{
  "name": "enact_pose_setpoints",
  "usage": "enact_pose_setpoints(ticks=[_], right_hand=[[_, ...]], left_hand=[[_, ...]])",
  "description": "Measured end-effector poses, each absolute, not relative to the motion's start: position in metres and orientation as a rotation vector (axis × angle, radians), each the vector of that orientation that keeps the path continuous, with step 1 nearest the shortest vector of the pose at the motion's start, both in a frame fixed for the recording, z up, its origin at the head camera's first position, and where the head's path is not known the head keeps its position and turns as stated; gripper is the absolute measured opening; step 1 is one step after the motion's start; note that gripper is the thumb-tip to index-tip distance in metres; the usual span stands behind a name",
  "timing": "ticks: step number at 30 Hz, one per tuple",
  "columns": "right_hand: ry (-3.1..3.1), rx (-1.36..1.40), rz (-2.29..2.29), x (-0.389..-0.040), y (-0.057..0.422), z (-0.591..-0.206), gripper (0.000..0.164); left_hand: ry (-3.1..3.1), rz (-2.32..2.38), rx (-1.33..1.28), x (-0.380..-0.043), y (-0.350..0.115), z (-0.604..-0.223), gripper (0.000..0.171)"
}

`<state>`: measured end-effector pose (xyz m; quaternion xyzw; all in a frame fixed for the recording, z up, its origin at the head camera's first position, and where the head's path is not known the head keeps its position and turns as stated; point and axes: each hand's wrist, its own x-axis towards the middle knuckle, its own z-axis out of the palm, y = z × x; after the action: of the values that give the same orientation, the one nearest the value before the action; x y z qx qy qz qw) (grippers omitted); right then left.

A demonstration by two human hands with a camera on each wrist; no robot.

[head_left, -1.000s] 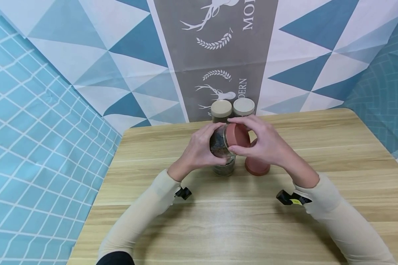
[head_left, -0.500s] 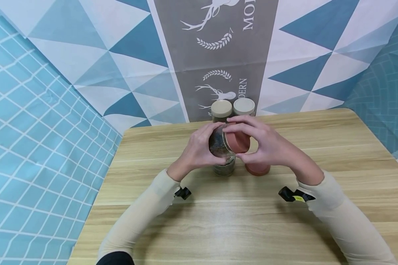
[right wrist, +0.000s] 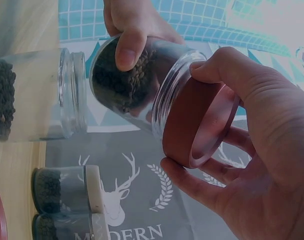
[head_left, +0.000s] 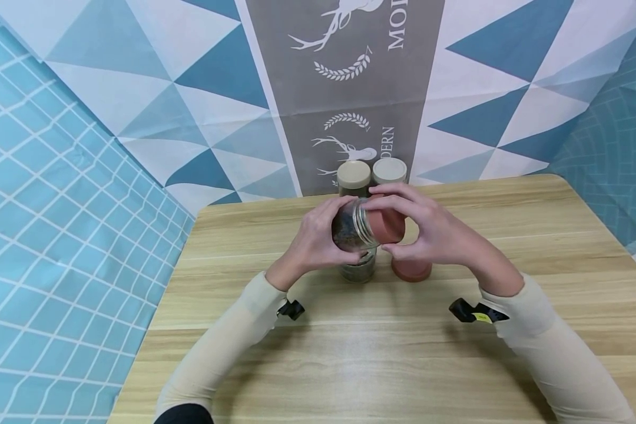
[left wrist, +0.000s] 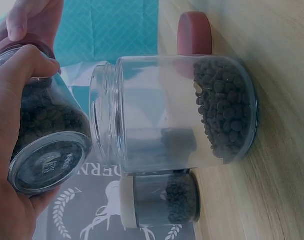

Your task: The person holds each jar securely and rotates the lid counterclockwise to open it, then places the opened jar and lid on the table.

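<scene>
My left hand (head_left: 315, 235) grips a glass jar (head_left: 345, 227) of dark pellets, held tilted above the table with its mouth toward the right. On the mouth end, my right hand (head_left: 429, 227) holds a red lid (right wrist: 192, 122) between thumb and fingers. Glass threads show between the lid and the jar's body. Right below stands a lidless glass jar (left wrist: 157, 115), upright, its bottom part filled with dark pellets; the held jar overlaps most of it in the head view. Another red lid (head_left: 411, 271) lies on the table to its right, partly behind my right hand.
At the table's back edge stand two closed jars, one with a cream lid (head_left: 354, 174), the other with a white lid (head_left: 389, 170). Patterned cloth (head_left: 217, 88) hangs behind the wooden table (head_left: 350, 353), and blue checked cloth (head_left: 74, 247) runs along the left side.
My right hand has shifted its hold on the lid and moved slightly right. The lid has come outward along the mouth, exposing more glass threads. My left hand stays nearly still.
</scene>
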<state>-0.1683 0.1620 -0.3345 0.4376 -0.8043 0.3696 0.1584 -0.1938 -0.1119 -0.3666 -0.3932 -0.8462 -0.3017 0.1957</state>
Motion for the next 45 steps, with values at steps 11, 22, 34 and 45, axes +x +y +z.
enact_pose_setpoints(ticks=[11, 22, 34, 45], right_hand=[[-2.423, 1.136, 1.035, -0.165, 0.182, -0.337, 0.075], [-2.452, 1.028, 0.973, -0.165, 0.216, -0.341, 0.078], [-2.448, 0.918, 0.937, -0.162, 0.260, -0.334, 0.086], [-2.451, 0.927, 0.787, -0.166, 0.272, -0.326, 0.084]], left_hand=[[-2.363, -0.846, -1.094, -0.194, -0.116, -0.367, 0.098], [-2.365, -0.846, -1.089, -0.194, -0.118, -0.369, 0.098], [-2.373, -0.847, -1.082, -0.194, -0.118, -0.369, 0.097], [-2.379, -0.856, -1.079, -0.193, -0.118, -0.369, 0.097]])
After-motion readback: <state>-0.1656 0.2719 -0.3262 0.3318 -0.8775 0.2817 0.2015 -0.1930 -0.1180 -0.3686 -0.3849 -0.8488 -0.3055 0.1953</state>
